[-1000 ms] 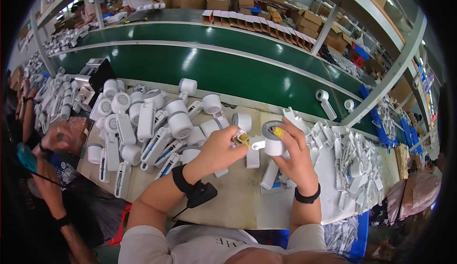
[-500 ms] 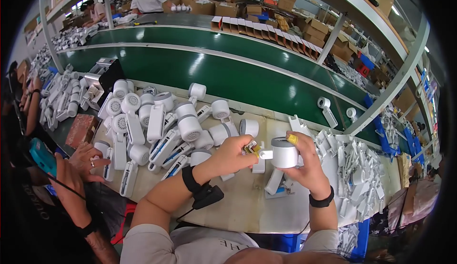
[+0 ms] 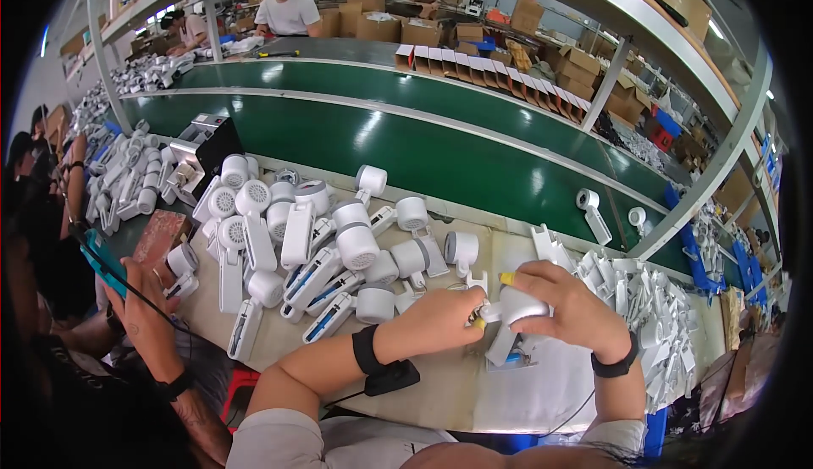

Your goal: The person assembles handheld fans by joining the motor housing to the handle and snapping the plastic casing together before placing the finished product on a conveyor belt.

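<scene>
My right hand is wrapped round a white cylindrical device head, now tilted over, with yellow tape on a finger. My left hand is closed in a pinch at the head's narrow neck. A small metallic and yellow bit shows between its fingers; its kind is hidden. Beneath the hands, a white handle part with something blue beside it lies on the table. To the left is a pile of white round-headed handheld devices, some with opened handles showing blue inside.
White plastic shell parts are heaped at right. Beyond the table runs a green conveyor belt. At left, a co-worker's hand holds a teal tool with a cable, near a reddish block. A metal post stands at right.
The device head has gone from upright to tilted, its grey top no longer showing. My hands have shifted slightly right and down. The co-worker's hand has left the devices at left.
</scene>
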### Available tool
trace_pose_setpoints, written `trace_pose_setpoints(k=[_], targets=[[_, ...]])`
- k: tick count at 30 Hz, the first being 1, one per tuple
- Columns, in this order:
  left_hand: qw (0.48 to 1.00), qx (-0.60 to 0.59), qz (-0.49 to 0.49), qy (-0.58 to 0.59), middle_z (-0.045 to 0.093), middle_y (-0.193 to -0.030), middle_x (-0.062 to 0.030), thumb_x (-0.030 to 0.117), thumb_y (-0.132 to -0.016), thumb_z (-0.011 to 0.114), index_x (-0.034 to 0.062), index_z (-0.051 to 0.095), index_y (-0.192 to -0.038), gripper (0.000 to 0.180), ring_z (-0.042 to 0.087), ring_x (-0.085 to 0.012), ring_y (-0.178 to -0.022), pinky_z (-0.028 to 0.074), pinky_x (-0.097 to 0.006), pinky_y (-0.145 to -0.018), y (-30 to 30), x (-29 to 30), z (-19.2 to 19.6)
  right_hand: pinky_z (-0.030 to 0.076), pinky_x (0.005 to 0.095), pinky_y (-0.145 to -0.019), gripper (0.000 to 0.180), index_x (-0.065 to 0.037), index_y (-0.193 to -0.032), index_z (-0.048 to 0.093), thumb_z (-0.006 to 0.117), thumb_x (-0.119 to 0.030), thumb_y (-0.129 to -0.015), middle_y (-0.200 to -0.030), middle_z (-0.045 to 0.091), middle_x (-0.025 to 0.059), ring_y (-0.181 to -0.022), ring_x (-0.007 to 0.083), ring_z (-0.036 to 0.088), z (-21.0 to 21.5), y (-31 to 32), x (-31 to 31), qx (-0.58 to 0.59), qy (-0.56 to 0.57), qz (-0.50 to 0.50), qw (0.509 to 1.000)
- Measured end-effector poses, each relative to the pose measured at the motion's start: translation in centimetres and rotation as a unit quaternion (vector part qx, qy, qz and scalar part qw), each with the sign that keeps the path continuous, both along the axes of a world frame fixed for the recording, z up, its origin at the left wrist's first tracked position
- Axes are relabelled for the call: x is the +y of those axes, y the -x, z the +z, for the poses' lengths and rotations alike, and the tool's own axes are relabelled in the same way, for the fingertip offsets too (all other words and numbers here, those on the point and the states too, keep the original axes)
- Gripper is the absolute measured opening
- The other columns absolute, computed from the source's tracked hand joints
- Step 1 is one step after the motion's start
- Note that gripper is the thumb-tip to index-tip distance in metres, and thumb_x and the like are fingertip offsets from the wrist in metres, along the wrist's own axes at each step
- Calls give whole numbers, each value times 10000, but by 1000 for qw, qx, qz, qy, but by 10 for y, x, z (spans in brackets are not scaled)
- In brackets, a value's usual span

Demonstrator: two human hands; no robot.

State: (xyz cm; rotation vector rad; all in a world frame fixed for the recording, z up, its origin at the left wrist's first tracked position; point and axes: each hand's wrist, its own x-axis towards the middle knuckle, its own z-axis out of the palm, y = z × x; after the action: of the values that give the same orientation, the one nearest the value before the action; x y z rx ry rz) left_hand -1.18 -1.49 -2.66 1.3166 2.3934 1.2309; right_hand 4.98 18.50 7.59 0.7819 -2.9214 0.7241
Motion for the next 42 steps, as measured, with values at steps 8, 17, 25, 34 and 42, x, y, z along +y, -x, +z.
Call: trace_pose_setpoints(k=[8, 17, 25, 34, 42], targets=[[998, -44, -36, -9, 591, -713, -149, 225, -811, 586, 9, 522, -946, 263, 598, -264, -611, 453, -346, -558, 2, -9, 4, 458, 336, -808, 568, -49, -1194, 513, 739, -209, -698, -1135, 497, 146, -974, 310, 535, -10, 2, -1, -47, 50, -8, 998], [823, -444, -111, -337, 628, -960, -148, 247, -873, 533, -34, 549, -1022, 318, 624, -203, -812, 498, -336, -748, 0, 0, 8, 440, 273, -774, 545, 2, -1259, 439, 476, -405, -898, -1172, 530, 123, -934, 167, 538, -47, -2, 68, -45, 461, -56, 884], [829, -447, -38, -334, 581, -1101, -152, 226, -869, 544, 13, 533, -1105, 318, 596, -175, -854, 468, -250, -646, 26, -6, 7, 470, 295, -670, 205, -36, -929, 643, 594, -198, -813, -872, 657, 85, -761, 194, 600, -106, -39, 183, 134, 72, -514, 844], [778, -472, -46, -412, 550, -1148, -189, 161, -881, 512, 36, 476, -1180, 326, 594, -246, -971, 532, -366, -742, 30, -3, -25, 450, 377, -861, 716, 6, -1246, 426, 696, -293, -654, -1130, 557, 216, -1019, 331, 562, -143, 25, 187, -80, 30, -525, 847], [714, -544, -29, -439, 559, -1115, -114, 129, -886, 526, -4, 486, -1155, 303, 564, -228, -1014, 488, -405, -866, 29, 4, -22, 458, 411, -837, 559, -11, -1161, 498, 651, -144, -641, -1091, 496, 249, -971, 395, 538, -110, -26, 176, -29, -159, -507, 847]])
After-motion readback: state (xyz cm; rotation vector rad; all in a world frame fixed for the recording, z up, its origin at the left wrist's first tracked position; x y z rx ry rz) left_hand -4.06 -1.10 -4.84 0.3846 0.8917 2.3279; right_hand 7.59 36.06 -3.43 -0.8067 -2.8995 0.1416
